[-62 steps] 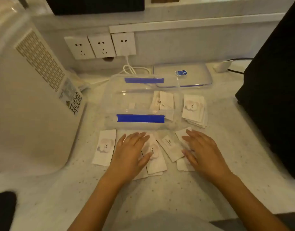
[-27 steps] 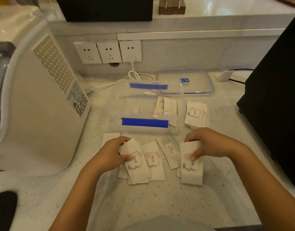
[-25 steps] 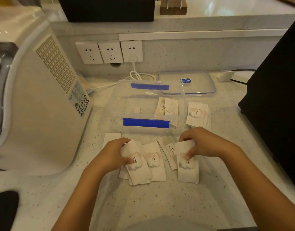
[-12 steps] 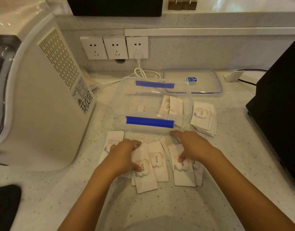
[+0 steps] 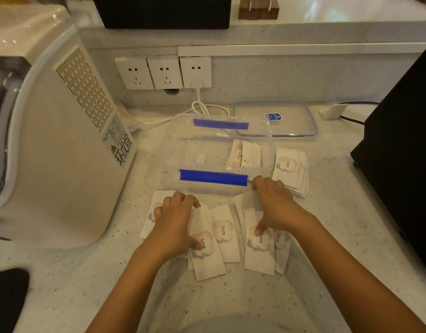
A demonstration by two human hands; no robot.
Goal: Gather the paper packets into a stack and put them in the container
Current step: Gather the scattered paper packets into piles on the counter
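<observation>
Speckled counter [image 5: 231, 304] — white appliance [image 5: 62, 150] left, black box [image 5: 404, 150] right, lid [image 5: 276, 120] behind container [image 5: 221, 152]

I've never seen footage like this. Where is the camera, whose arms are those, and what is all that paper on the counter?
There is no machine here. A person wears a wide-angle camera on the head, so you look down along their own bare arms.

The left hand presses on a paper packet printed "love.", with its thumb on top. The right hand pins another packet with its thumb and curls its fingers over a further one behind it. More packets lie loose between them.

Behind the hands stands a clear container with blue clips; a few packets are already inside. Its lid lies behind it, and a neat stack of packets lies to its right. A white appliance stands at the left.
</observation>
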